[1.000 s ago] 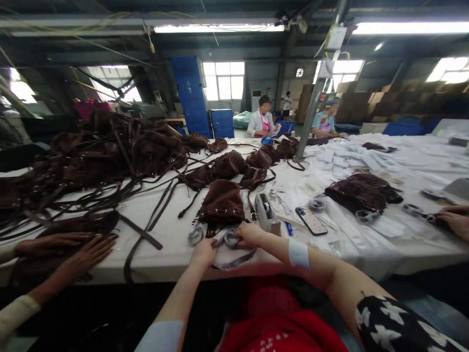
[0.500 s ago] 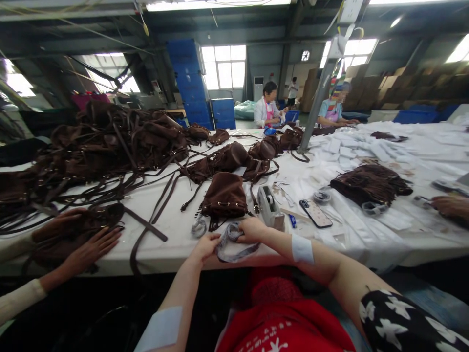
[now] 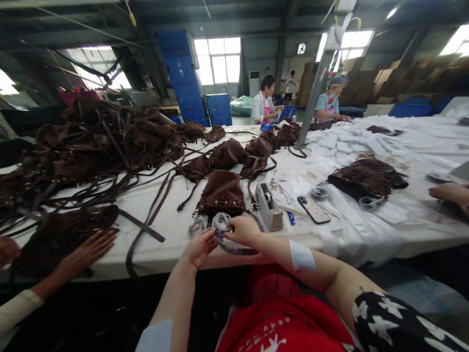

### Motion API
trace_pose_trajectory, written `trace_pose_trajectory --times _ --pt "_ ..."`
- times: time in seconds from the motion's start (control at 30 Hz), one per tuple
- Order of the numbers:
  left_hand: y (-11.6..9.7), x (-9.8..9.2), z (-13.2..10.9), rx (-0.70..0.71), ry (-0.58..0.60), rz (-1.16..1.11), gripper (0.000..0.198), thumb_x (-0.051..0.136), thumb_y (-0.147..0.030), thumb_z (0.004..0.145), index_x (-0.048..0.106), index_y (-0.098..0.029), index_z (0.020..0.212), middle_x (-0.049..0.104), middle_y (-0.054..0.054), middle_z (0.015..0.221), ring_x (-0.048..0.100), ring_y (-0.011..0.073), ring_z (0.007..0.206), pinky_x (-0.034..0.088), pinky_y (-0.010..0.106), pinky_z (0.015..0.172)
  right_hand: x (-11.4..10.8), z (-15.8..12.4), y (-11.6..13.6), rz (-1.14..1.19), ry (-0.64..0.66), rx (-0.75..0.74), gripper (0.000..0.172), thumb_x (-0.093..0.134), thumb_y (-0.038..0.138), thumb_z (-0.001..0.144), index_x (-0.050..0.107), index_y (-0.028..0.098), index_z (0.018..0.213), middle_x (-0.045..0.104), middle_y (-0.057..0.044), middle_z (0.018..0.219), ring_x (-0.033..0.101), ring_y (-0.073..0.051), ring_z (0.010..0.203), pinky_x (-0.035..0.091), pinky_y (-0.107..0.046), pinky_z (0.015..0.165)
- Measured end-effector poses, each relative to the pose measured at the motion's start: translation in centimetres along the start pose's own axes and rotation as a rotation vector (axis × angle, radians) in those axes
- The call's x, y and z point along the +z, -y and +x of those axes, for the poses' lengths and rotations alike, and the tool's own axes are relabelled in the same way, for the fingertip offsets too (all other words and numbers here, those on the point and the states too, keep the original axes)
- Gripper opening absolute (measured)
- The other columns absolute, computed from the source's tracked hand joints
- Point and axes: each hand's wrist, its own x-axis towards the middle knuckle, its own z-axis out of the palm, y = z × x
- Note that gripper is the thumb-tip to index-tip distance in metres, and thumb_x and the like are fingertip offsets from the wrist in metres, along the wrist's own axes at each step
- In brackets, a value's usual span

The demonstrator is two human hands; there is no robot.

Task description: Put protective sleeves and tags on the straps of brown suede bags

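A dark bag strap wrapped in clear plastic point(image 3: 221, 222) is partly rolled into a coil at the table's front edge, its loose length looping down to the right. My left hand point(image 3: 200, 248) pinches the coil's left side with thumb and fingertips. On the other side, my right hand point(image 3: 245, 231) is closed on the same strap. Just behind the hands lies a brown drawstring bag point(image 3: 223, 190) with gold eyelets and fringe. Another small wrapped coil point(image 3: 196, 225) rests by the bag's lower left corner.
A tape dispenser point(image 3: 269, 208) and a phone point(image 3: 313, 209) lie to the right. Brown bags are heaped point(image 3: 139, 134) at the left. A co-worker's hand point(image 3: 93, 252) presses a bag there; another hand point(image 3: 450, 192) shows at right. A metal post point(image 3: 315, 93) rises from the table.
My hands have lifted the coil slightly and turned it, shifting a little left. The view has tilted slightly down. The co-worker's far hand at left has pulled back toward the edge.
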Motion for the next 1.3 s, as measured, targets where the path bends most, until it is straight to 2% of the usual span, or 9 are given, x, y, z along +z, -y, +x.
trace_pose_trajectory --times 0.17,0.33,0.57,0.8,0.9,0.97,1.07,1.2,1.3 --pt "-0.8 -1.0 -4.3 0.154 0.052 -0.087 0.031 0.078 -0.023 0.069 0.068 -0.014 0.098 0.072 0.004 0.094 0.064 0.0133 0.084 0.052 0.021 0.074 -1.3 -2.3 3.5 0.124 -0.095 -0.123 0.033 0.054 0.049 0.085 0.066 0.023 0.099 0.068 -0.004 0.094 0.062 -0.02 0.087 0.042 -0.027 0.076" --pt "0.6 -3.6 -7.7 0.245 -0.071 -0.341 0.033 0.083 -0.024 0.065 0.068 -0.017 0.094 0.065 -0.006 0.07 0.045 -0.0002 0.045 0.04 0.011 0.043 -2.2 -3.3 3.5 0.439 -0.18 -0.181 0.04 0.053 0.031 0.089 0.051 0.021 0.127 0.065 -0.003 0.106 0.061 -0.013 0.089 0.044 -0.024 0.081" --pt "2.3 -6.4 -10.4 0.26 0.013 -0.547 0.01 0.062 -0.009 0.08 0.066 -0.014 0.086 0.069 -0.003 0.079 0.019 -0.0067 0.029 0.023 0.005 0.029 -1.3 -4.1 0.0 0.402 -0.152 -0.057 0.022 0.05 0.029 0.091 0.068 0.017 0.09 0.068 -0.003 0.086 0.059 -0.013 0.076 0.043 -0.023 0.071" --pt "2.9 -6.6 -11.9 0.134 -0.003 -0.202 0.023 0.072 -0.031 0.075 0.068 -0.01 0.084 0.065 0.002 0.075 0.033 -0.0027 0.038 0.03 0.01 0.036 -0.6 -7.9 0.8 0.512 -0.175 -0.069 0.016 0.055 0.027 0.088 0.067 0.016 0.087 0.065 -0.002 0.074 0.056 -0.012 0.066 0.042 -0.022 0.063" --pt "2.0 -6.0 -11.5 0.064 0.044 -0.022 0.033 0.075 -0.039 0.073 0.068 -0.009 0.087 0.062 0.001 0.071 0.033 -0.0021 0.04 0.025 0.011 0.038 -1.9 -8.5 2.5 0.426 -0.112 -0.357 0.037 0.059 0.02 0.081 0.061 0.022 0.118 0.065 -0.005 0.1 0.059 -0.014 0.082 0.045 -0.024 0.074" --pt "1.0 -5.6 -10.6 0.016 0.097 0.079 0.037 0.072 -0.043 0.074 0.068 -0.009 0.087 0.057 -0.001 0.065 0.029 -0.0016 0.041 0.021 0.012 0.039 -2.7 -7.9 3.4 0.259 -0.063 -0.573 0.055 0.061 0.017 0.078 0.052 0.027 0.131 0.052 -0.009 0.13 0.055 -0.02 0.106 0.044 -0.03 0.088" --pt "-0.5 -4.8 -8.3 -0.011 0.156 0.347 0.046 0.064 -0.055 0.075 0.067 -0.01 0.084 0.046 -0.005 0.056 0.023 0.0006 0.041 0.02 0.015 0.04 -2.7 -5.6 3.8 0.006 -0.005 -0.723 0.042 0.06 0.029 0.084 0.057 0.024 0.126 0.037 -0.013 0.144 0.048 -0.027 0.118 0.042 -0.037 0.094" --pt "-1.1 -3.4 -3.3 0.078 0.015 0.78 0.055 0.046 -0.062 0.08 0.067 -0.012 0.085 0.043 -0.005 0.051 0.031 0.0059 0.039 0.026 0.02 0.041 -0.7 -1.2 2.1 -0.207 0.136 -0.644 0.031 0.056 0.043 0.088 0.069 0.019 0.102 0.059 -0.013 0.113 0.058 -0.024 0.099 0.047 -0.034 0.083" --pt "-0.3 -1.8 0.6 0.172 -0.14 0.947 0.052 0.034 -0.05 0.089 0.069 -0.011 0.087 0.056 0.002 0.056 0.052 0.0138 0.05 0.04 0.025 0.05 0.9 1.3 0.6 -0.259 0.19 -0.403 0.037 0.062 0.05 0.081 0.072 0.018 0.097 0.064 -0.012 0.103 0.061 -0.025 0.096 0.048 -0.032 0.081"
